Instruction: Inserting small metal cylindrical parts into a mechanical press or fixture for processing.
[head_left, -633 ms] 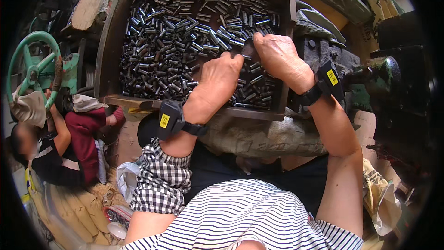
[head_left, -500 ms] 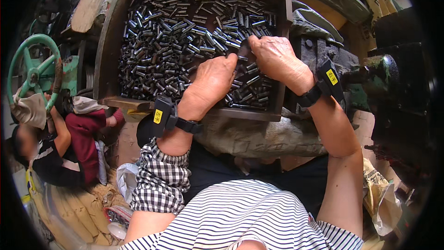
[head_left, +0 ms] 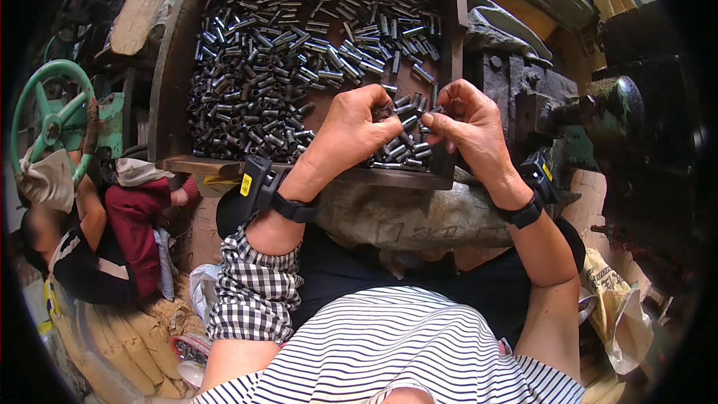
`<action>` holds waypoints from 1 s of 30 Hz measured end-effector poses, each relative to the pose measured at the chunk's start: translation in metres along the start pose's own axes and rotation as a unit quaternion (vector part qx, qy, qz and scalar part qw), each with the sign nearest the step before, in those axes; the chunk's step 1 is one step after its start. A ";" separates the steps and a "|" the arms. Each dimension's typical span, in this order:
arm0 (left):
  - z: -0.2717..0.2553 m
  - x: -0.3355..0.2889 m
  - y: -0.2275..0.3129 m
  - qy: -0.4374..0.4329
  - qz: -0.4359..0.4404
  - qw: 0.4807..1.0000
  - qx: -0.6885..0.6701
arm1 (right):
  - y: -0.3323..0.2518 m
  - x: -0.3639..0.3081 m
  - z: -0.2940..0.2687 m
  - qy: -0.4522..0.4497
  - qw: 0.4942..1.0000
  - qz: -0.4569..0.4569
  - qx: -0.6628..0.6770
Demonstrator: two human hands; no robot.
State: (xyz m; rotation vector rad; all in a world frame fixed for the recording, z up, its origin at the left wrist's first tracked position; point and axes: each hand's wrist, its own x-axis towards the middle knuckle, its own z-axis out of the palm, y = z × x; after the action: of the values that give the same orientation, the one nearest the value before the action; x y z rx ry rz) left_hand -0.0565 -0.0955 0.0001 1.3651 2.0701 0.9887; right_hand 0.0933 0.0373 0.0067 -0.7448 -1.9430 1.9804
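Note:
Short metal tubes (head_left: 250,105), dark grey and shiny, lie in a loose heap in a wooden tray (head_left: 170,78). Over the tray's near right part, my left hand (head_left: 355,123) is closed, its fingers curled in toward the thumb; whatever it grips is hidden. Just to its right is my right hand (head_left: 473,123), thumb and bent fingers drawn together by the tray's right wall. I cannot make out what sits between those fingertips. Several tubes lie between and below the two hands. A black band circles each of my wrists.
A green handwheel (head_left: 54,126) stands at the left, with a person (head_left: 97,243) seated beside it. Dark machine parts (head_left: 636,120) rise close on the right, near a grey cloth (head_left: 501,26). Sacking (head_left: 419,217) hangs below the tray's front edge.
Both hands have come nearer to me; the right has also shifted right and turned, its fingers now pointing toward the left hand. More tubes and bare tray bottom show behind them.

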 end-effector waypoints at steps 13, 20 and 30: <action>0.011 -0.007 0.001 -0.059 -0.180 0.798 -0.572 | 0.011 -0.012 0.019 0.081 0.973 0.030 0.212; 0.018 -0.009 0.002 -0.035 -0.165 0.812 -0.559 | 0.013 -0.014 0.027 0.111 0.959 0.044 0.259; 0.026 -0.011 0.004 -0.028 -0.118 0.826 -0.551 | 0.015 -0.014 0.011 0.071 0.944 0.099 0.305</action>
State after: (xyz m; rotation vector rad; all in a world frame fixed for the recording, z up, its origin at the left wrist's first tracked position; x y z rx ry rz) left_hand -0.0316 -0.0965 -0.0136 0.4841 1.1356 1.6015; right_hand 0.1016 0.0200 -0.0056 -0.8936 -1.0967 2.3806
